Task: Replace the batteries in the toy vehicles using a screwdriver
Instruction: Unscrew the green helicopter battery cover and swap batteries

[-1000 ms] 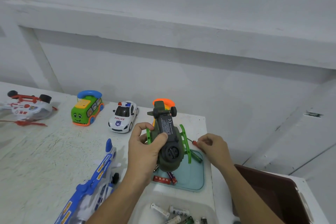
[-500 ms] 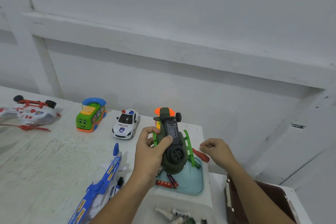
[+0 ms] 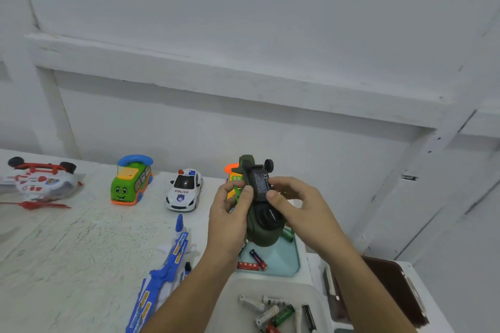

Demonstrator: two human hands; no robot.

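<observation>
I have the green toy helicopter (image 3: pixel 261 227) belly-up in both hands, lifted off the table (image 3: pixel 67 246) and hanging over the far end of the teal tray (image 3: pixel 284 259). My left hand (image 3: pixel 230 213) grips its left side, thumb against the edge of the black labelled panel (image 3: pixel 259 182) on the underside, fingers curled round the bright green skid. My right hand (image 3: pixel 300 211) grips the other side, thumb pressed on the panel's right edge, the other fingers wrapped behind the body. The tail and a small black wheel point away from me. In the teal tray under the toy lie a few batteries (image 3: pixel 255 255), red and purple. Nearer me, a white tray (image 3: pixel 270 282) holds a loose heap of more batteries (image 3: pixel 281 312). On the table to my left are a blue and white plane (image 3: pixel 165 270), a police car (image 3: pixel 184 190), a green bus-shaped toy (image 3: pixel 131 181) and an upturned red and white helicopter (image 3: pixel 40 181). An orange toy (image 3: pixel 230 170) shows just behind my left hand. A brown box (image 3: pixel 392 286) sits at my right.
</observation>
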